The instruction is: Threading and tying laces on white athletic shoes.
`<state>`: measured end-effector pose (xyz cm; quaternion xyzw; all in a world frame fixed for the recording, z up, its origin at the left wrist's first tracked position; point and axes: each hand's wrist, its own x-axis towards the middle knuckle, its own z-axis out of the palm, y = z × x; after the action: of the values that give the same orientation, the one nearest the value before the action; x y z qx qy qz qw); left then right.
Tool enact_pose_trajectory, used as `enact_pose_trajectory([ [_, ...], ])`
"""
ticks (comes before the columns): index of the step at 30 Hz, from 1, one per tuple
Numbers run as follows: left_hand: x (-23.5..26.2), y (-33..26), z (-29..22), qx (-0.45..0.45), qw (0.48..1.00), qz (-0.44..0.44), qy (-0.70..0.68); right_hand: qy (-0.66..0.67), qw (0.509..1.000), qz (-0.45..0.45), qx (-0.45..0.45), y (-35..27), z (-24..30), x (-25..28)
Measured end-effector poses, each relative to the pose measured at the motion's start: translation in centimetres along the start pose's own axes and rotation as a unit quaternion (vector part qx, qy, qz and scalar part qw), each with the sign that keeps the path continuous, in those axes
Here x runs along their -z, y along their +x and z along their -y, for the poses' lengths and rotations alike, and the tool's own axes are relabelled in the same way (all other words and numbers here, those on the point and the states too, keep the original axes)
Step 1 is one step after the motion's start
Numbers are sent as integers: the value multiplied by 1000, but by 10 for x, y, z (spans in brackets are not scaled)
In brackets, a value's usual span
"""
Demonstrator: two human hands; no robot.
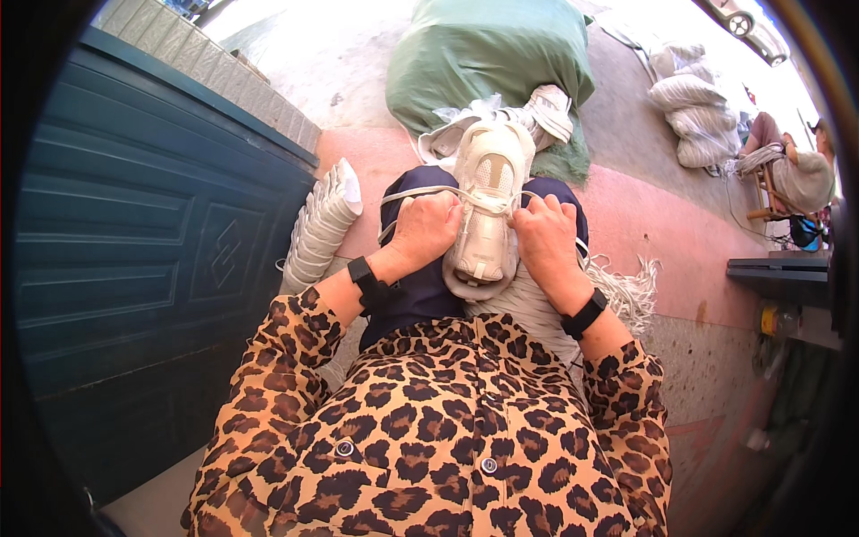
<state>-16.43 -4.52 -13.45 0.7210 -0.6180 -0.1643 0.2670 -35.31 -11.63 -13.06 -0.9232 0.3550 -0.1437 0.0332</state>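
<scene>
A cream-coloured sneaker (488, 246) rests on my lap, its toe pointing away from me and a white shoelace (488, 202) crossing over it. At the shoe's left side, my left hand (427, 230) is closed around one length of the lace, which loops out over my knee. My right hand (546, 234) grips the lace on the other side, fingers curled in beside the shoe. The lace runs taut between both fists across the upper. A bundle of loose white laces (622, 291) lies by my right thigh.
Nested shoe parts (318, 228) form a stack by the blue door (134, 224) on my left. Ahead, more white shoes (548, 115) lie against a big green sack (488, 54). Pale sacks (698, 112) and a seated person (801, 174) are at far right.
</scene>
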Motion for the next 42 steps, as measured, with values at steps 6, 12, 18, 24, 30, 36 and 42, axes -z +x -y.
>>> enact_pose_trajectory([
  [6, 1, 7, 0, 62, 997, -19, -51, -7, 1000, -2, 11, -5, 0, -2],
  [12, -3, 2, 0, 80, 988, 10, -129, -7, 1000, -3, 6, -5, 3, -2],
  [18, 13, -12, -19, -122, 980, -23, 154, 9, 999, 29, -17, -10, 10, 7],
  [24, 17, 0, -9, -57, 990, 81, 98, 88, 993, 75, -37, -11, 0, 7],
  [30, 8, 35, -30, -142, 987, -58, 43, 177, 982, 34, -58, -15, 1, -3],
  [36, -35, 92, -52, -100, 982, 151, 58, 254, 962, -36, -96, -13, 7, -9],
  [42, 11, 109, -71, 271, 795, 339, -424, 124, 991, 14, 54, -7, 3, 10],
])
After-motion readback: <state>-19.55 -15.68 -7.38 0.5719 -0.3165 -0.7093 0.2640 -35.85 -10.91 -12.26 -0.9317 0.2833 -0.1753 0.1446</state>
